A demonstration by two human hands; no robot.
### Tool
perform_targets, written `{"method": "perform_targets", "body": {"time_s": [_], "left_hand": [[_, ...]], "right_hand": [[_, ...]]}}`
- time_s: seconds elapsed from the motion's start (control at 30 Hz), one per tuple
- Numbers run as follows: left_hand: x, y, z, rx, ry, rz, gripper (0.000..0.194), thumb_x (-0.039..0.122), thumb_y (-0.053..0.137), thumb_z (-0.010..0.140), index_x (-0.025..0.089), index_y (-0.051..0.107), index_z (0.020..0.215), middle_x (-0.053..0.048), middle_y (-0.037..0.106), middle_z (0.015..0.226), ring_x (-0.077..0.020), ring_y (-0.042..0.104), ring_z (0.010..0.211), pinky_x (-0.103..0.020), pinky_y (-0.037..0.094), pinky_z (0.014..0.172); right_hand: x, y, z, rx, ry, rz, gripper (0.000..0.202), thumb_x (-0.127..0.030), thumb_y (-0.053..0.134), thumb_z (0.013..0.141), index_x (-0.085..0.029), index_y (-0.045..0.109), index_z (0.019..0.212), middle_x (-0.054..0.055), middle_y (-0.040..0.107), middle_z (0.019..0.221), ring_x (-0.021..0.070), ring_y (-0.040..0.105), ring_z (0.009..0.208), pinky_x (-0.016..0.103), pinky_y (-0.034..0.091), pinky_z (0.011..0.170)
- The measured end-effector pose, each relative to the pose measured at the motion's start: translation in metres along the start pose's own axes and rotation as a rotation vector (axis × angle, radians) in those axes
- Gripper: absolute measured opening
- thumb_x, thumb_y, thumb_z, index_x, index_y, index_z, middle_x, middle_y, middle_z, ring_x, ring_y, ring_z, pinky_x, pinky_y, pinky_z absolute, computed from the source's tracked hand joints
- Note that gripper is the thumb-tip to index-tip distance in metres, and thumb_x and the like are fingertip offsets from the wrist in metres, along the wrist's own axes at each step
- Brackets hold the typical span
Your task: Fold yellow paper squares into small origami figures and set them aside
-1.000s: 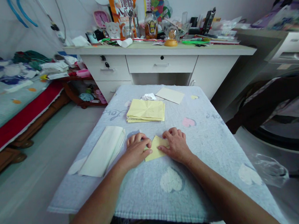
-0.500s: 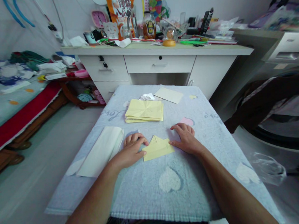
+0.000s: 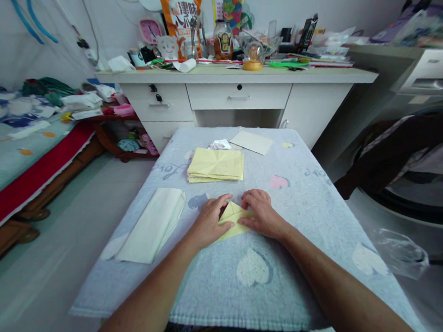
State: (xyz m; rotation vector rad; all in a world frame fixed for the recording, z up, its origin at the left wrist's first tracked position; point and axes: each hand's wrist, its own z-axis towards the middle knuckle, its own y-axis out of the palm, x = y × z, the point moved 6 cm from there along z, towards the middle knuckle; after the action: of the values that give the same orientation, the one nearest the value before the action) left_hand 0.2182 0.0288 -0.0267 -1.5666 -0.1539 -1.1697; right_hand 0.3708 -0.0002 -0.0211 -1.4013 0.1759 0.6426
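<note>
A small folded sheet of yellow paper, with a pointed top and creases, lies on the cloth-covered table between my hands. My left hand holds its left side, the thumb on top of the lower part and the forefinger curved near the peak. From the right, my right hand presses its thumb onto the paper, fingers bent around the right edge. Both hands cover the paper's outer corners. Beyond them sits a stack of yellow paper sheets, the top one creased.
A folded white sheet lies left of my left arm. At the table's far end are a pale card and crumpled white paper. A cluttered white desk stands behind, a bed left, a washing machine right.
My hands have come closer together over the yellow paper. The left moved right and the right moved left, covering more of the sheet. The peak now shows a flatter, creased triangle.
</note>
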Motion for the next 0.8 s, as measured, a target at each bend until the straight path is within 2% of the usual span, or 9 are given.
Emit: {"method": "perform_targets", "body": {"time_s": [0.1, 0.17, 0.23, 0.37, 0.43, 0.53, 0.63, 0.7, 0.8], "left_hand": [[-0.001, 0.007, 0.003, -0.051, -0.066, -0.289, 0.043, 0.017, 0.059, 0.076, 0.019, 0.053, 0.119, -0.002, 0.063, 0.085, -0.0178, 0.059, 0.080, -0.030, 0.044, 0.074], [-0.003, 0.009, 0.004, -0.039, -0.112, -0.553, 0.027, 0.022, 0.061, 0.079, 0.018, 0.057, 0.105, -0.001, 0.065, 0.084, -0.0157, 0.060, 0.075, -0.026, 0.045, 0.067], [-0.006, 0.007, 0.003, 0.018, -0.162, -0.819, 0.024, 0.027, 0.065, 0.078, 0.017, 0.056, 0.098, -0.002, 0.066, 0.085, -0.0146, 0.062, 0.073, -0.024, 0.046, 0.065], [-0.014, 0.002, 0.002, 0.193, -0.246, -1.111, 0.033, 0.026, 0.074, 0.071, 0.017, 0.057, 0.099, -0.001, 0.067, 0.086, -0.0117, 0.060, 0.068, -0.020, 0.044, 0.055], [-0.015, 0.003, 0.002, 0.209, -0.276, -1.180, 0.035, 0.025, 0.075, 0.069, 0.016, 0.060, 0.099, -0.003, 0.068, 0.091, -0.0138, 0.062, 0.075, -0.021, 0.046, 0.057], [-0.011, 0.010, 0.002, 0.136, -0.289, -1.238, 0.031, 0.026, 0.074, 0.070, 0.015, 0.064, 0.097, -0.005, 0.068, 0.093, -0.0169, 0.063, 0.082, -0.026, 0.049, 0.065], [-0.007, 0.011, 0.003, 0.113, -0.265, -1.186, 0.028, 0.026, 0.074, 0.070, 0.015, 0.063, 0.093, -0.004, 0.067, 0.087, -0.0156, 0.060, 0.077, -0.025, 0.046, 0.061], [-0.006, 0.005, 0.002, 0.156, -0.212, -1.067, 0.027, 0.027, 0.073, 0.071, 0.016, 0.061, 0.093, -0.002, 0.064, 0.084, -0.0124, 0.057, 0.071, -0.023, 0.041, 0.058], [-0.004, -0.013, -0.002, 0.289, -0.137, -0.735, 0.035, 0.027, 0.073, 0.072, 0.020, 0.057, 0.102, 0.004, 0.058, 0.076, -0.0061, 0.046, 0.056, -0.019, 0.034, 0.053]], "right_hand": [[0.000, -0.006, -0.001, 0.086, -0.002, 0.134, 0.024, -0.033, 0.067, 0.077, -0.021, 0.052, 0.090, 0.005, 0.055, 0.103, 0.0226, 0.046, 0.102, 0.038, 0.035, 0.092], [0.004, -0.014, -0.002, 0.214, 0.032, 0.263, 0.028, -0.037, 0.063, 0.081, -0.021, 0.050, 0.100, 0.006, 0.054, 0.105, 0.0220, 0.048, 0.103, 0.037, 0.036, 0.093], [0.006, -0.020, -0.004, 0.307, 0.068, 0.374, 0.036, -0.042, 0.059, 0.083, -0.021, 0.047, 0.110, 0.007, 0.054, 0.109, 0.0219, 0.049, 0.105, 0.037, 0.037, 0.094], [-0.002, -0.016, -0.003, 0.242, 0.023, 0.471, 0.044, -0.049, 0.062, 0.081, -0.021, 0.049, 0.112, 0.007, 0.055, 0.111, 0.0220, 0.050, 0.107, 0.036, 0.039, 0.094], [-0.008, -0.010, -0.003, 0.184, -0.012, 0.491, 0.045, -0.050, 0.065, 0.077, -0.021, 0.052, 0.109, 0.006, 0.055, 0.107, 0.0215, 0.051, 0.103, 0.034, 0.041, 0.090], [-0.010, -0.002, -0.002, 0.146, 0.015, 0.542, 0.036, -0.047, 0.064, 0.079, -0.020, 0.055, 0.100, 0.004, 0.057, 0.094, 0.0184, 0.053, 0.089, 0.029, 0.044, 0.078], [-0.007, 0.001, -0.001, 0.148, 0.068, 0.580, 0.021, -0.041, 0.056, 0.086, -0.020, 0.055, 0.084, 0.000, 0.055, 0.078, 0.0151, 0.052, 0.074, 0.026, 0.042, 0.068], [-0.005, -0.004, -0.001, 0.194, 0.061, 0.556, 0.017, -0.035, 0.053, 0.086, -0.020, 0.055, 0.079, 0.000, 0.054, 0.074, 0.0149, 0.051, 0.072, 0.026, 0.041, 0.067], [-0.003, -0.016, -0.003, 0.300, 0.029, 0.403, 0.008, -0.023, 0.052, 0.084, -0.020, 0.055, 0.077, 0.002, 0.056, 0.077, 0.0168, 0.052, 0.078, 0.028, 0.042, 0.072]]}}
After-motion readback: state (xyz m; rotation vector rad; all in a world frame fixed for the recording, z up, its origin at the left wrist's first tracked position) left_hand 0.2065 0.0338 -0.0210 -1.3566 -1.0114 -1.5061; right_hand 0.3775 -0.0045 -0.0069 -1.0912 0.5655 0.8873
